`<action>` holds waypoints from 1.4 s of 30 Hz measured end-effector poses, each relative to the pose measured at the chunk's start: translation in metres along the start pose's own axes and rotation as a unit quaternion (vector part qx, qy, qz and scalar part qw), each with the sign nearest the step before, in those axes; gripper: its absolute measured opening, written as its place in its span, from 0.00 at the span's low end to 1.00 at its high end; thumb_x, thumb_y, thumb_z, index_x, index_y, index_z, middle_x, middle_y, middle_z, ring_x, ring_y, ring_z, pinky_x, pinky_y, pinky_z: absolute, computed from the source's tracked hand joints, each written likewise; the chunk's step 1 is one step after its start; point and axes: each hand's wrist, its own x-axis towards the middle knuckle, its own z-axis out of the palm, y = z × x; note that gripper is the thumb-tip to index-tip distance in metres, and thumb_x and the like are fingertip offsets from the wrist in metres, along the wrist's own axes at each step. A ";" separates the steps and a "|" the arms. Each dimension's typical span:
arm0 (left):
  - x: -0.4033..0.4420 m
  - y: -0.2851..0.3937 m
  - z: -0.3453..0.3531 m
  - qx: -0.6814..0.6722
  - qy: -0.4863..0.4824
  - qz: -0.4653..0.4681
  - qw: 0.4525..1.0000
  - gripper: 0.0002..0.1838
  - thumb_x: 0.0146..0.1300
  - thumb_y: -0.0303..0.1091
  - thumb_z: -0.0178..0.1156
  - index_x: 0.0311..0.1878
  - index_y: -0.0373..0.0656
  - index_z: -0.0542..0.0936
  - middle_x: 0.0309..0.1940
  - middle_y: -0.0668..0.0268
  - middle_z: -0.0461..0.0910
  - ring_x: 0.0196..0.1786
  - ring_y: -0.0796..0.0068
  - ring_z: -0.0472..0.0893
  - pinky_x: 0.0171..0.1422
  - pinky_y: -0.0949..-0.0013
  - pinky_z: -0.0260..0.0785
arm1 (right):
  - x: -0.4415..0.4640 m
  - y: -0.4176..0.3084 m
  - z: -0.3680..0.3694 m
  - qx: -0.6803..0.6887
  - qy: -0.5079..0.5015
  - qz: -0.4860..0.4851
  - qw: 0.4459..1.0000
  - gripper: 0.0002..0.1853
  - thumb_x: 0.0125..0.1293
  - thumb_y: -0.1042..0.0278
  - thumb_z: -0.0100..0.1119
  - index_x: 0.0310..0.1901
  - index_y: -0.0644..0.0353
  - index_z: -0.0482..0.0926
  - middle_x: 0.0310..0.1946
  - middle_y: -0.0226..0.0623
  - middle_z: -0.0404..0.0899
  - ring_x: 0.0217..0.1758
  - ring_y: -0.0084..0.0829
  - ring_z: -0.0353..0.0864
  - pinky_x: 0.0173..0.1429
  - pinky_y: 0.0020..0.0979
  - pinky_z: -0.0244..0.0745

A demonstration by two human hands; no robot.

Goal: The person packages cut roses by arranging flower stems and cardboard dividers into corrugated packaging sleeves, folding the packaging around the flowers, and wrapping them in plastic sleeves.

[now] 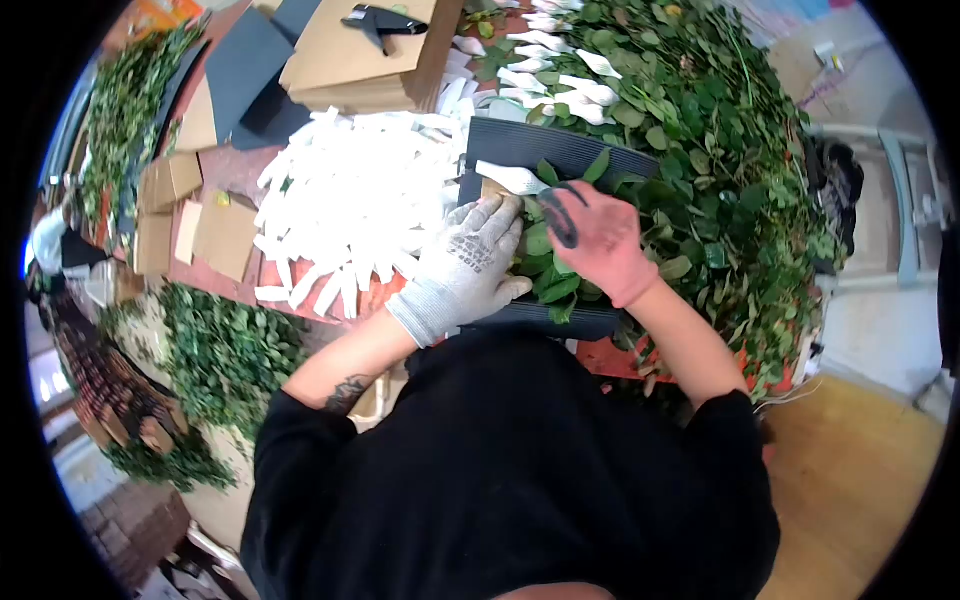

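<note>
My left hand (pixel 470 255), in a whitish knit glove with a grey print, lies flat with its fingers stretched out. It rests at the left side of a black corrugated sheet (pixel 560 145) folded up at its far and near sides. My right hand (pixel 595 240), in a pink glove with dark fingertips, has its fingers curled round a leafy stem between the raised sides. Just left of those fingertips is a flower head in a white sleeve (pixel 510 178). Green leaves (pixel 555 285) lie between and under my hands, and the fingers hide part of the stem.
A pile of white sleeves (pixel 345 190) spreads left of my hands. Beyond stands a stack of cardboard sheets (pixel 360 60) with a black stapler (pixel 385 22) on top. Leafy stems (pixel 720 200) heap up on the right, with several sleeved flower heads (pixel 585 95) at the back.
</note>
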 end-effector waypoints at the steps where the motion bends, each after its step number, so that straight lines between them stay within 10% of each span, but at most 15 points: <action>1: -0.001 0.000 0.001 -0.009 0.007 -0.016 1.000 0.35 0.55 0.52 0.59 0.58 0.33 0.71 0.64 0.51 0.64 0.67 0.53 0.62 0.71 0.54 0.51 | 0.005 0.000 -0.003 0.001 -0.013 -0.015 1.000 0.23 0.51 0.58 0.61 0.50 0.50 0.74 0.42 0.37 0.79 0.35 0.32 0.82 0.37 0.32 0.74; 7: -0.002 0.000 -0.002 -0.023 0.013 0.004 1.000 0.32 0.55 0.48 0.60 0.56 0.32 0.72 0.62 0.50 0.65 0.67 0.53 0.63 0.73 0.57 0.51 | 0.031 -0.001 0.011 -0.143 -0.173 0.010 0.974 0.23 0.54 0.60 0.61 0.52 0.55 0.72 0.39 0.35 0.80 0.36 0.36 0.82 0.40 0.33 0.76; 11: -0.004 -0.003 0.000 -0.057 0.001 0.003 0.998 0.32 0.56 0.48 0.59 0.56 0.31 0.71 0.64 0.46 0.63 0.69 0.50 0.61 0.73 0.55 0.50 | 0.031 0.007 0.017 -0.092 -0.065 -0.072 0.991 0.20 0.53 0.65 0.58 0.49 0.57 0.73 0.35 0.38 0.78 0.33 0.36 0.82 0.35 0.34 0.77; 20: 0.007 -0.021 -0.022 -0.113 -0.030 0.048 0.992 0.24 0.56 0.39 0.59 0.53 0.34 0.74 0.59 0.50 0.70 0.64 0.48 0.66 0.69 0.55 0.56 | 0.026 0.000 0.026 -0.132 -0.163 -0.035 0.977 0.26 0.51 0.64 0.60 0.56 0.52 0.73 0.52 0.39 0.77 0.45 0.36 0.81 0.46 0.35 0.77; 30: 0.031 -0.086 0.021 0.111 0.323 0.010 0.940 0.03 0.45 0.38 0.65 0.25 0.57 0.80 0.57 0.70 0.72 0.65 0.60 0.66 0.69 0.49 0.54 | 0.025 0.012 0.038 -0.126 -0.132 -0.039 0.982 0.24 0.52 0.64 0.59 0.54 0.56 0.73 0.47 0.35 0.77 0.43 0.34 0.81 0.42 0.35 0.76; 37: -0.025 -0.094 -0.009 0.189 0.293 -0.091 0.933 0.08 0.50 0.32 0.64 0.34 0.56 0.82 0.56 0.63 0.74 0.65 0.52 0.64 0.65 0.52 0.58 | 0.016 0.010 0.038 -0.099 -0.012 -0.068 0.993 0.17 0.60 0.68 0.47 0.50 0.58 0.75 0.37 0.38 0.79 0.34 0.35 0.82 0.33 0.31 0.77; 39: -0.045 -0.088 -0.038 0.202 0.234 -0.201 0.930 0.21 0.52 0.24 0.59 0.51 0.48 0.78 0.56 0.57 0.74 0.62 0.53 0.69 0.63 0.55 0.63 | 0.024 0.010 0.037 -0.141 -0.071 -0.084 0.984 0.17 0.60 0.68 0.47 0.52 0.53 0.75 0.38 0.38 0.79 0.34 0.34 0.82 0.32 0.31 0.77; 42: -0.051 -0.080 -0.040 -0.107 0.164 -0.087 0.977 0.26 0.50 0.17 0.54 0.56 0.42 0.75 0.55 0.53 0.75 0.53 0.55 0.77 0.57 0.60 0.69 | 0.022 0.008 0.037 -0.136 -0.088 -0.051 0.986 0.22 0.55 0.64 0.54 0.54 0.47 0.74 0.44 0.37 0.78 0.39 0.34 0.81 0.39 0.33 0.76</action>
